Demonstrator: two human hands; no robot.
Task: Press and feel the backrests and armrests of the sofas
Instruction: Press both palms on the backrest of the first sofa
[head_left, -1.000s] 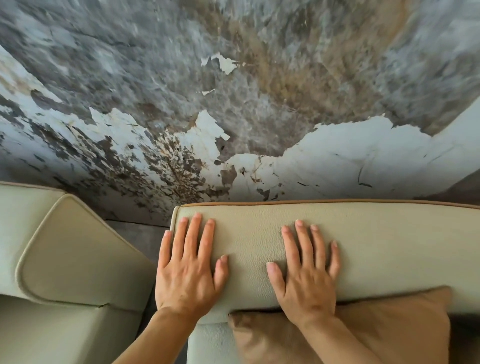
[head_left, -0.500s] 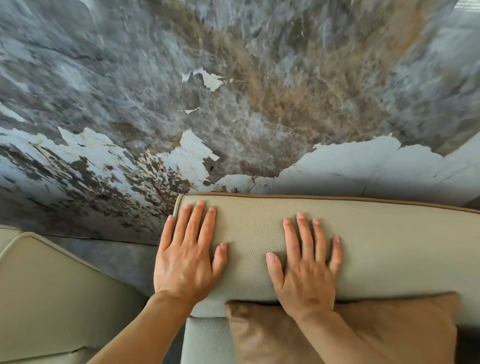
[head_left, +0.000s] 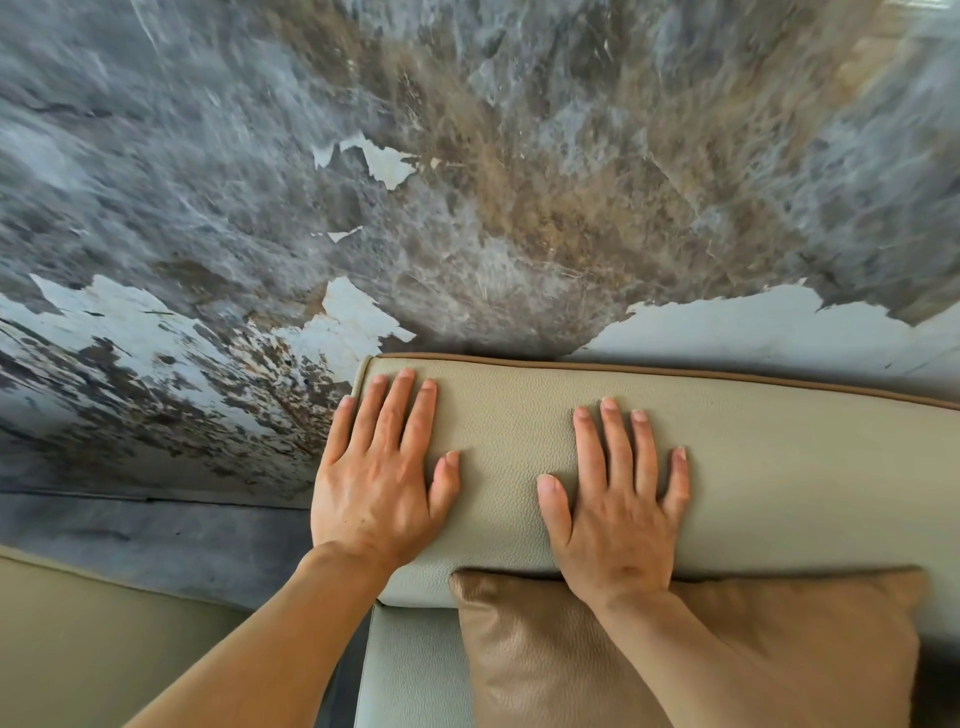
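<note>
A cream leather sofa backrest with tan piping along its top edge runs from the centre to the right. My left hand lies flat on its left end, fingers spread and palm down. My right hand rests flat on the same backrest a little to the right, fingers apart, its wrist over a brown cushion. Neither hand holds anything.
A second cream sofa sits at the lower left, apart from the first by a narrow gap. Behind both is a marbled grey, brown and white wall. The pale seat shows below the backrest.
The view has shifted right and up, so the left sofa slid lower and further out of frame. Both hands stay flat on the backrest in nearly the same places.
</note>
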